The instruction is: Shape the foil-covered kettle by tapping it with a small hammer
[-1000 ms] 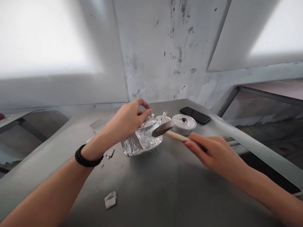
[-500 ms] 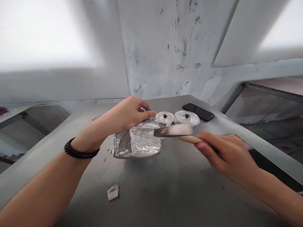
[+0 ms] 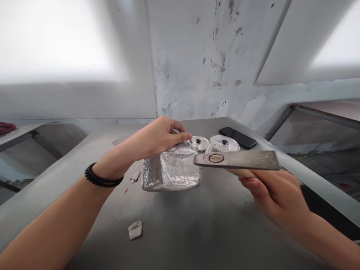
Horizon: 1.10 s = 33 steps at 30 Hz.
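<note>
Hammer [image 3: 237, 160] in clenched fingers [image 3: 254, 184], the right hand [image 3: 278, 193] hovers beside the foil block [image 3: 180, 169] the arched left hand [image 3: 159, 135] grips.

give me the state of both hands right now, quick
Left hand: partly curled at the silvery bundle's far edge; cannot tell whether it grips.
Right hand: closed, holding the hammer by its handle.

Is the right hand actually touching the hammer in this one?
Touching. The head view shows the right hand closed around the wooden handle of the hammer.
</note>
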Tool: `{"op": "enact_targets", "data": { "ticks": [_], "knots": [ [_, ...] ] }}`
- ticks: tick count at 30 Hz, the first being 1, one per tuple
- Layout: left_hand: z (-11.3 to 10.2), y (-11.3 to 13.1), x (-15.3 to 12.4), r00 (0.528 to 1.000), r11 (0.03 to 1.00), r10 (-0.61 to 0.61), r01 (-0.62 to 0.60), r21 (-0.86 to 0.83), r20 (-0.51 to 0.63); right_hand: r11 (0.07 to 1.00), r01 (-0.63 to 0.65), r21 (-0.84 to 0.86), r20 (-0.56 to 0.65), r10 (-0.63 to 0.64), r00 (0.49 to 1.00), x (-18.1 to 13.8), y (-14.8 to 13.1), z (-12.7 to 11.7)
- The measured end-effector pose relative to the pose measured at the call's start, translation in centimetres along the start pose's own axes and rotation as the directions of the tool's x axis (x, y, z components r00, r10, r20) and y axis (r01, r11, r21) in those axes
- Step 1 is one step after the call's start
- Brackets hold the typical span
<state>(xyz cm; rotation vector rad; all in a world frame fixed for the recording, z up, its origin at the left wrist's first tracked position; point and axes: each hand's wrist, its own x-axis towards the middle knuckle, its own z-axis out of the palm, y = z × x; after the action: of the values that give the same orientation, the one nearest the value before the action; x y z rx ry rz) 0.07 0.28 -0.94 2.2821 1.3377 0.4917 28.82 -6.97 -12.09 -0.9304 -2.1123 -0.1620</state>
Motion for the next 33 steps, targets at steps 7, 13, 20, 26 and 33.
{"op": "enact_targets", "data": {
  "ticks": [7, 13, 20, 26, 33],
  "knots": [
    [0.2, 0.0, 0.2, 0.994, 0.999, 0.054, -0.053, 0.003, -0.098, 0.995, 0.040, -0.095, 0.020, -0.038, 0.999, 0.4, -0.9, 0.3],
    [0.7, 0.5, 0.0, 0.998, 0.999, -0.026, 0.025, -0.029, -0.057, 0.991, 0.092, -0.100, 0.076, -0.084, 0.994, 0.7, -1.7, 0.4],
    [1.1, 0.8, -0.1, 0.996, 0.995, -0.072, 0.069, -0.068, -0.058, 0.995, 0.086, -0.051, 0.005, -0.085, 0.996, 0.9, -1.7, 0.0],
    [1.0, 1.2, -0.4, 0.992, 0.992, -0.116, 0.113, -0.053, -0.055, 0.987, 0.128, -0.096, 0.125, -0.115, 0.985, 1.0, -2.2, 0.4],
    [1.2, 0.6, -0.4, 0.994, 0.997, -0.071, 0.070, -0.006, -0.087, 0.985, 0.106, -0.133, 0.039, -0.101, 0.994, 0.6, -1.8, 0.2]
  ]
}}
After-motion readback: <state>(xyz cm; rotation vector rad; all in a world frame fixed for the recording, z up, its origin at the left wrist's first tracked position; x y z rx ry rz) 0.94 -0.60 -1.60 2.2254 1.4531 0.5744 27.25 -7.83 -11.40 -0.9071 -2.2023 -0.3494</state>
